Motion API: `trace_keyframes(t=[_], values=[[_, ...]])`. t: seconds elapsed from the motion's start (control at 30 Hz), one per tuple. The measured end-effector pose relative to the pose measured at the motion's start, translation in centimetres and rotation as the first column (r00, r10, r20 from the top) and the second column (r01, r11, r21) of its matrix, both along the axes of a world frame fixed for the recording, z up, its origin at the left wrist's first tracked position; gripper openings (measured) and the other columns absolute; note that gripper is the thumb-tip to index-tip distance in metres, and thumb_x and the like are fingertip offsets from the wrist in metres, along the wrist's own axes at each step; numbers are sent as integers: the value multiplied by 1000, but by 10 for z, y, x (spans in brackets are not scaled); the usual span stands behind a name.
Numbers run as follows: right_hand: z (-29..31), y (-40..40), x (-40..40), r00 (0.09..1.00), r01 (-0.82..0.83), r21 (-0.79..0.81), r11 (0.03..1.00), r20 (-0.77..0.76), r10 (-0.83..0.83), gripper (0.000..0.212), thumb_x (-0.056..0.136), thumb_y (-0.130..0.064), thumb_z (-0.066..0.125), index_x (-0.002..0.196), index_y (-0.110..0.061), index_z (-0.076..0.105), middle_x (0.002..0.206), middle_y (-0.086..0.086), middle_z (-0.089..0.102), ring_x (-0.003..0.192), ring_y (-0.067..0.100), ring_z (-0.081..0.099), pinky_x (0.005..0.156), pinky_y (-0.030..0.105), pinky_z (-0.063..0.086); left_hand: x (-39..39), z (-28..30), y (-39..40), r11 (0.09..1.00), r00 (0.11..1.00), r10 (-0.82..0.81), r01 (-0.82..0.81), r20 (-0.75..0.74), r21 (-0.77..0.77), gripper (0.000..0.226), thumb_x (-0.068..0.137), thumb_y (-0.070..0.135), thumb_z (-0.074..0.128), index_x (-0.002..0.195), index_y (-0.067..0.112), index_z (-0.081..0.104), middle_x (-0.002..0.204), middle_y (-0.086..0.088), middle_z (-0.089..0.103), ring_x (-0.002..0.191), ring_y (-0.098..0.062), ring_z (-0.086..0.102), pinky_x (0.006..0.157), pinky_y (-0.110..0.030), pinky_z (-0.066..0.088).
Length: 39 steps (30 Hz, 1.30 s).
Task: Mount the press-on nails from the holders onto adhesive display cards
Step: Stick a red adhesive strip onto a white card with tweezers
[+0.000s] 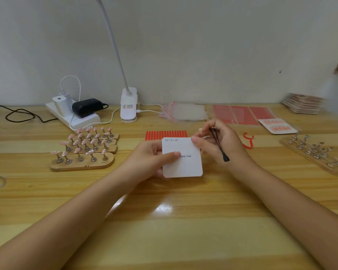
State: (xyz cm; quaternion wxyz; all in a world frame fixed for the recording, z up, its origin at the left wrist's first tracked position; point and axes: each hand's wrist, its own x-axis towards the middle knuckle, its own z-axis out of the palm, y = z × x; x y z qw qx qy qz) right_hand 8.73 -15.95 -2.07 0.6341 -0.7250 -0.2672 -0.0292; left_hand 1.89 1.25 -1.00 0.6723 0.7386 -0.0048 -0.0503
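Note:
A blank white display card (pixel 183 164) is held above the wooden table, my left hand (pixel 154 158) gripping its left edge with the thumb on its face. My right hand (pixel 220 141) pinches the card's top right corner and also holds black tweezers (pixel 219 145). Wooden holders with pink press-on nails (pixel 86 147) on metal stands sit to the left. A red adhesive strip sheet (pixel 165 134) lies just behind the card. A finished card with pink nails (pixel 279 126) lies at the right.
Wooden holders with bare metal stands (pixel 312 152) lie at the right edge. At the back are a power strip (pixel 74 114), a clip lamp base (pixel 128 106), clear bags (pixel 185 112), red adhesive sheets (pixel 242 114) and stacked cards (pixel 302 104). A curled red strip (pixel 249 141) lies by my right hand.

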Motion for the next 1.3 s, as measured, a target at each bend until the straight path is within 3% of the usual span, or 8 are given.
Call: trace_keyframes(t=[0.13,0.27,0.37,0.5,0.7,0.87,1.07,1.3], values=[[-1,3,-6,993,-117,-115,986,9,119,27,81,5,64,75,-14,46,70,2,55,59,5,53,59,14,47,-11,0,8,976,995,46,-64,87,207,18,85,19,65,94,32,57,80,15,72,74,2,67,55,-13,51],[-1,2,-8,985,-170,-198,965,-8,172,24,81,1,66,75,-12,48,70,2,58,58,0,54,60,14,47,-15,-7,25,768,901,124,-353,416,535,23,89,26,56,110,31,51,88,16,61,80,3,57,62,-4,40],[-4,2,-9,986,-153,-269,951,14,163,21,80,-4,69,75,-14,52,70,-2,57,59,0,52,61,14,44,-18,-12,39,620,859,39,-422,511,662,23,91,16,53,113,20,60,101,10,60,87,1,51,73,-7,38],[-9,2,-12,985,-68,-378,923,120,122,19,78,-14,72,74,-20,54,67,-12,54,58,-3,49,59,9,38,-19,-20,44,460,864,-97,-401,493,793,25,89,15,56,112,14,66,107,2,65,100,-15,57,84,-26,43],[-10,2,-11,971,-30,-441,897,200,130,15,78,-22,72,78,-23,57,74,-16,59,59,1,52,57,10,38,-13,-25,43,571,868,-65,-372,491,732,31,91,13,55,121,16,61,116,5,64,110,-11,54,86,-16,37],[-12,4,-11,962,-28,-462,887,228,149,16,78,-24,72,77,-29,57,80,-19,61,69,5,56,62,15,41,-8,-27,45,627,873,-67,-340,483,701,38,91,10,55,128,18,55,123,6,61,112,-5,51,83,4,29],[-11,10,-15,946,-14,-521,853,270,181,19,77,-22,73,76,-33,57,77,-16,59,80,1,54,68,15,42,-6,-28,45,590,886,-20,-363,463,721,31,91,16,55,121,14,62,127,4,57,117,-9,49,90,-15,35],[-10,13,-18,921,73,-544,836,358,152,18,78,-23,73,80,-33,58,76,-15,55,77,1,51,64,10,37,-6,-29,47,632,892,-32,-331,450,701,33,92,7,49,121,14,62,125,5,61,117,-8,50,89,-7,29]])
